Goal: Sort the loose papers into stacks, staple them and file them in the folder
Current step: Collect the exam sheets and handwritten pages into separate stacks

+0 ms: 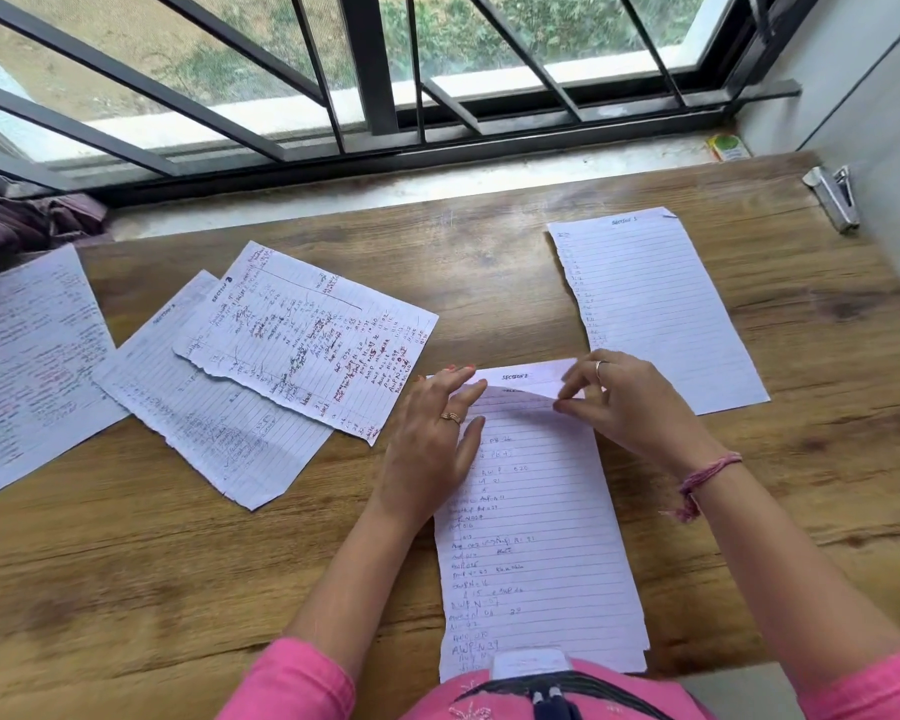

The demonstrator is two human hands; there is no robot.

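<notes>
**On the wooden table, thin papers wait to be stacked**

Across the whole scene runs the brown table (489, 262), hard and flat, with wavy wood lines. It looks smooth, so I think paper will slide on it easily.

Near the person, in the middle, lies the near stack (536, 537) of lined white sheets with blue writing. The sheets are thin, light and floppy, with a rough torn left edge. They would tear or crease if pulled hard, so a soft pinch at a corner or edge seems best.

Far to the right lies a single sheet (655, 309), almost blank. On the left, three loose pages (302, 335) fan over each other, the top one covered in red and blue ink.

The left hand (432, 439) rests flat on the near stack, fingers straight, pressing it down. The right hand (624, 402) pinches the top sheet's far right corner between thumb and fingertips and lifts it, so the page under it shows.

Far right, against the wall, sits the small metal stapler (832, 197), shiny and hard. I cannot see a folder.
</notes>
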